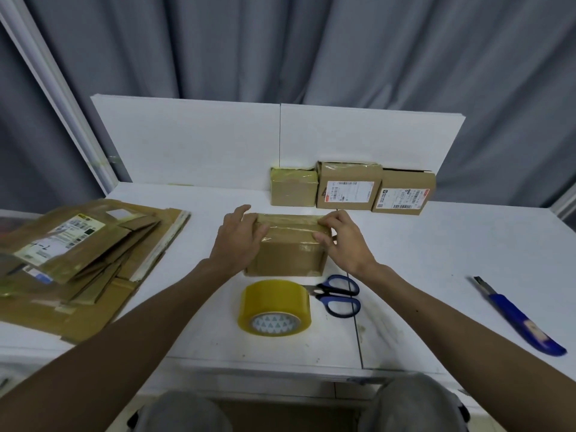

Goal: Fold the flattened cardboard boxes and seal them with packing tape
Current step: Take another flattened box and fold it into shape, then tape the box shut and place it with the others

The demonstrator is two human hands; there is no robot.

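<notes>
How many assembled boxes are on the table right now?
4. The centre box sits under the left hand and right hand; left box, middle box, right box line the back board.

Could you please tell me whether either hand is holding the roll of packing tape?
No, the tape roll lies free on the table while the left hand and right hand are both on the box.

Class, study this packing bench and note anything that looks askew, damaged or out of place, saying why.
The leftmost box in the back row is crumpled, its tape wrinkled. The flattened cardboard pile is fanned unevenly. The blue knife lies with its blade seemingly out.
</notes>
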